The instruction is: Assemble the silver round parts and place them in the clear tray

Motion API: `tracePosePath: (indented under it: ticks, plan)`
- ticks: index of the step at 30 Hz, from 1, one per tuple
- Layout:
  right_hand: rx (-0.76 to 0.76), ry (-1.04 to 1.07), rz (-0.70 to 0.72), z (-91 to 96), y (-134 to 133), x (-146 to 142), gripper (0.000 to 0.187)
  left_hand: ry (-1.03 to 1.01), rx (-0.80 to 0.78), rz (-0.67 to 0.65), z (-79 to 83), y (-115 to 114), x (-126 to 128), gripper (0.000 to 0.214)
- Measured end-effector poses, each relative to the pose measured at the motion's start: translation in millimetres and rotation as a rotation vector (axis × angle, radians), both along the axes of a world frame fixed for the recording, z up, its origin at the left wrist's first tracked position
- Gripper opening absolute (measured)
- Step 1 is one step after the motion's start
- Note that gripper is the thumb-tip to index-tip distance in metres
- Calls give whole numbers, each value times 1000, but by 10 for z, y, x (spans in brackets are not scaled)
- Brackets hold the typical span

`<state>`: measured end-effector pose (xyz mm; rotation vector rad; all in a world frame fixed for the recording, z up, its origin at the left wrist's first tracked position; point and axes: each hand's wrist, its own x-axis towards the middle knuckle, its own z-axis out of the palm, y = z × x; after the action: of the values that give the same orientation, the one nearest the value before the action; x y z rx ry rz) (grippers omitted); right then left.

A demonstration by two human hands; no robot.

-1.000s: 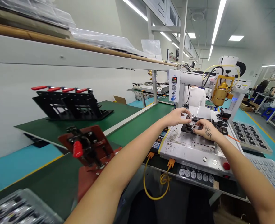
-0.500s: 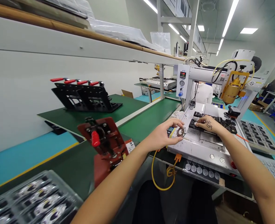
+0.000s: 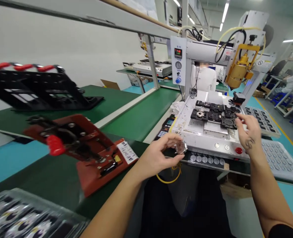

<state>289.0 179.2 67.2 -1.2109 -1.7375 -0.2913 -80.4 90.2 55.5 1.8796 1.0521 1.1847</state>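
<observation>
My left hand (image 3: 161, 153) is raised in front of the machine's near left corner. Its thumb and fingers pinch a round metal watch case (image 3: 181, 147) by the rim. My right hand (image 3: 250, 131) is at the right end of the black fixtures (image 3: 214, 115) on the machine bed, thumb and fingertips slightly apart. Nothing shows between those fingers; whether they touch the fixture is unclear. A similar silvery ring-shaped part (image 3: 200, 114) lies in the leftmost fixture. Above the bed hangs the machine's gold dispensing head (image 3: 237, 74).
At left stands a red clamp jig (image 3: 96, 165) with a red handle, near a tray of round parts (image 3: 24, 218). Black clamp fixtures (image 3: 42, 89) stand behind it. A tray of clear discs (image 3: 280, 158) is at right. A person in white (image 3: 206, 79) is beyond the machine.
My right hand has left the leftmost fixture and moved right; the ring-shaped part there is now visible. My left hand has come nearer with the watch case. The view has shifted right and down.
</observation>
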Motion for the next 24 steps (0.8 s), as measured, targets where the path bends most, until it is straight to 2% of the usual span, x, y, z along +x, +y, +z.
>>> tracePosePath:
  ticks: [3,5,8,11,13,14,16,18,20,24]
  plan:
    - [-29,117,-255,-328,-614,520,32,8,-30,36,-318,-129,-67,40]
    - [-74,136,-349,-574,-852,740,40,4,-66,43,-516,-161,-60,39]
    - [-118,148,-388,-870,-957,864,52,-2,-153,13,-751,-170,19,39]
    - [-29,141,-416,-1029,-962,719,47,24,-230,-59,-912,-171,125,39]
    - [20,106,-313,-1091,-991,484,34,45,-253,-126,-993,-157,217,38]
    - [-13,71,-193,-1120,-1013,341,25,55,-250,-157,-1030,-138,277,37]
    - [-169,-26,87,-1189,-1053,56,10,78,-219,-220,-1106,-77,428,38]
    - [-321,-119,263,-1277,-1070,-157,13,107,-171,-290,-1188,10,614,39]
    - [-373,-150,265,-1385,-1071,-246,17,139,-127,-367,-1275,103,808,39]
    - [-348,-158,103,-1635,-1126,-147,26,172,-55,-460,-1423,271,1134,41]
